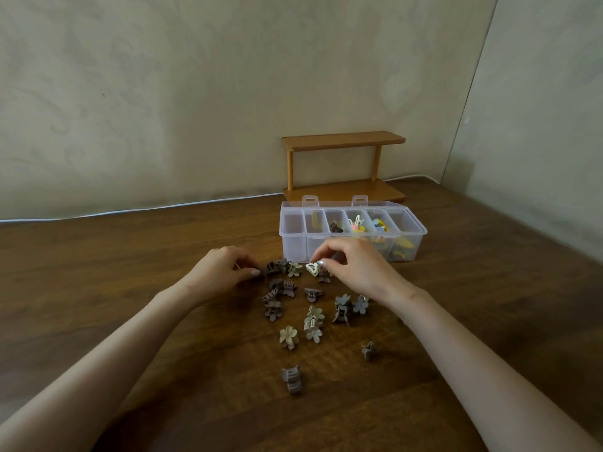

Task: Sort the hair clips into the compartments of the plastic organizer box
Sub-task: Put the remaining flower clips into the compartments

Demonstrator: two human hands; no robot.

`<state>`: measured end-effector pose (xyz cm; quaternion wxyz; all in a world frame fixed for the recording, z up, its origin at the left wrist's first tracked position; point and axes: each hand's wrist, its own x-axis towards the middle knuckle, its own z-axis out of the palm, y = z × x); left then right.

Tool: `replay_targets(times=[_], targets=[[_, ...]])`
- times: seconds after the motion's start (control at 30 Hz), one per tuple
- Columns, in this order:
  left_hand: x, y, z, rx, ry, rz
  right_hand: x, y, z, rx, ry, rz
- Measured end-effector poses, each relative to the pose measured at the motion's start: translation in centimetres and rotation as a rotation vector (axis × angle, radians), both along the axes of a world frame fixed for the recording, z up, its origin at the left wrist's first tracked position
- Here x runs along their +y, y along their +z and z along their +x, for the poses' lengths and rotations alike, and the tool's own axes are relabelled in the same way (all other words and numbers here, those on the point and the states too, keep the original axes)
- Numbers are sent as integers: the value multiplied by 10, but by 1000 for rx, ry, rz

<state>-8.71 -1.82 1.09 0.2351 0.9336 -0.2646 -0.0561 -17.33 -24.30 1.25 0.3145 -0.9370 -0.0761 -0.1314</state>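
Observation:
Several small flower and claw hair clips [311, 316] in beige, brown and grey lie scattered on the wooden table [130, 288]. The clear plastic organizer box [293, 243] stands open behind them, with a brown clip and colourful clips in its middle and right compartments. My right hand [355, 265] pinches a white triangular clip [312, 268] just in front of the box. My left hand [225, 269] rests curled at the left edge of the pile, fingers on a dark clip [257, 276] that is mostly hidden.
A small two-tier wooden shelf [342, 164] stands behind the box against the wall. A white cable [130, 210] runs along the table's back edge. The box's two leftmost compartments look nearly bare.

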Motion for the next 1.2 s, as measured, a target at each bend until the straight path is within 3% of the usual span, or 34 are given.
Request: replay_targets(times=[0.3,0.53,0.67,0.8,0.93,1.03,1.2], targets=[[-5,5,-7,-189,2,-33,2,-3,-8,37,15,-4],[-17,18,-28,-188,-191,-60,5,2,-12,48,25,-7],[-22,16,-33,-230,-260,-98,11,24,-28,112,184,16],[-25,9,-33,-252,-265,-144,30,34,-57,242,466,-163],[-26,5,-34,-235,-259,-143,46,17,-72,212,540,-353],[-25,5,-34,-228,-245,-148,47,11,-73,146,498,-328],[-23,8,-36,-192,-251,-146,11,21,-56,77,151,14]])
